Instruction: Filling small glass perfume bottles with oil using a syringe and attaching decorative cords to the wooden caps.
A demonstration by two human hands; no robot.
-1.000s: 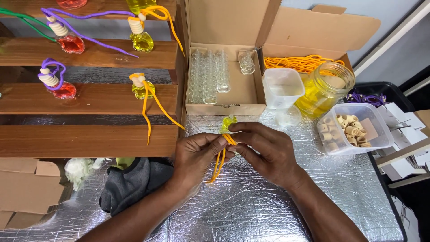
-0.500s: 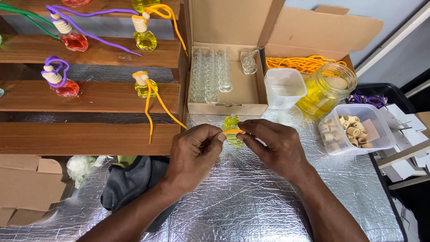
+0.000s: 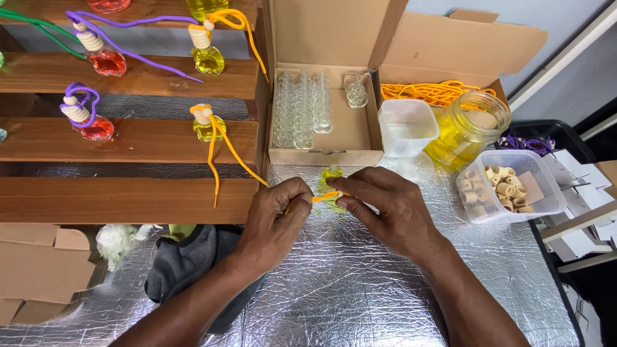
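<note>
Small glass bottle (image 3: 331,177) of yellow-green liquid, largely hidden behind the fingers, held above the foil-covered table (image 3: 360,289); an orange cord (image 3: 326,196) spans between both hands. Left hand (image 3: 276,215) and right hand (image 3: 385,205) each pinch the cord, grip pressed together. Behind: cardboard box (image 3: 350,138) of empty glass bottles, jar (image 3: 466,128) of yellow liquid, plastic tub (image 3: 514,186) of wooden caps.

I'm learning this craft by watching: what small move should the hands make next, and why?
Probably draw the orange cord snug around the small yellow glass bottle: the left hand and right hand each pinch the cord, stretched level between them just below the bottle.
</note>
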